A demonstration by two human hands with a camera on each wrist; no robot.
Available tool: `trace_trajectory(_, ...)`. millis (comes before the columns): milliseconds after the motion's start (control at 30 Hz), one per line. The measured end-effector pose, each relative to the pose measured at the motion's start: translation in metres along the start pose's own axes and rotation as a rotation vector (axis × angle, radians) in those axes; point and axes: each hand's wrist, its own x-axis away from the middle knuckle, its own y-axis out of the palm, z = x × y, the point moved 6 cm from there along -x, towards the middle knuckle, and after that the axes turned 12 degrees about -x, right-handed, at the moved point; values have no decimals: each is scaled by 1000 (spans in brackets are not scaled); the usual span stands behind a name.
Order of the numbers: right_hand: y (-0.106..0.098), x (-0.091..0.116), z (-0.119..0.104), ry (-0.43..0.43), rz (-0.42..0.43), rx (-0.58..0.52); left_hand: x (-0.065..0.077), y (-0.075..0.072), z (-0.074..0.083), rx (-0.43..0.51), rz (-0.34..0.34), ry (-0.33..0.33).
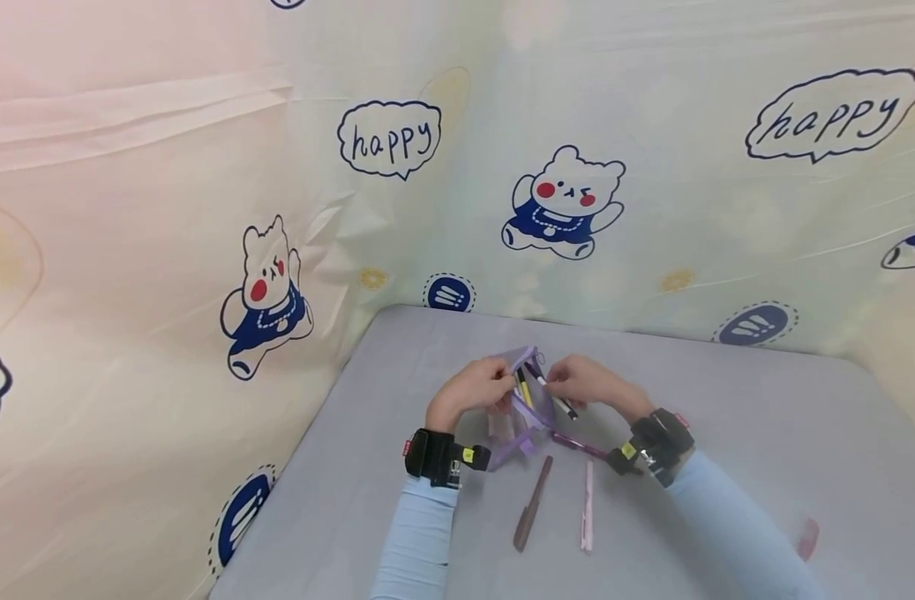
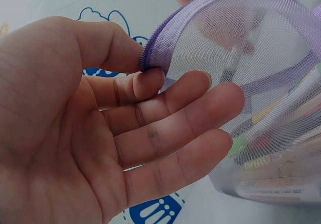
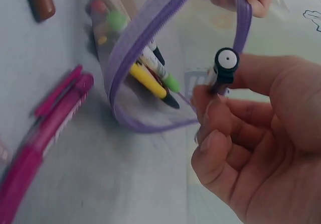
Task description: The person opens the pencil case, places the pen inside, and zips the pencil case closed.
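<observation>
A mesh pencil pouch (image 1: 534, 422) with a purple zipper stands open, several pens and markers inside. My left hand (image 1: 478, 385) pinches the zipper edge (image 2: 159, 48) between thumb and index finger; its other fingers lie along the mesh. At the mouth of the pouch, my right hand (image 1: 587, 382) holds a white pen with a black end (image 3: 227, 59) between thumb and fingers. Inside, a yellow marker with a black tip (image 3: 150, 85) lies beside a white and green one (image 3: 159, 69). The far end of the held pen is hidden in the right wrist view.
On the grey table (image 1: 337, 500), a magenta pen (image 1: 577, 445) lies beside the pouch. A brown pen (image 1: 534, 504) and a pale pink pen (image 1: 587, 508) are nearer the front. A small reddish item (image 1: 807, 539) sits at the right. A printed curtain (image 1: 652, 208) hangs behind.
</observation>
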Motion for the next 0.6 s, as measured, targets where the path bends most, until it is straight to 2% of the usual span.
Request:
trace_trajectory(167, 4, -13, -1, 52, 72, -50, -1, 0, -1, -10, -6, 13)
trace_trajectory(267, 7, -19, -3, 28, 113, -96, -2, 0, -1, -15, -6, 16)
trace_trajectory(467, 18, -17, -6, -28, 102, -331, -3, 0, -3, -8, -5, 18)
trace_trajectory(600, 19, -15, -8, -24, 107, -333, -3, 0, -3, -11, 2, 17)
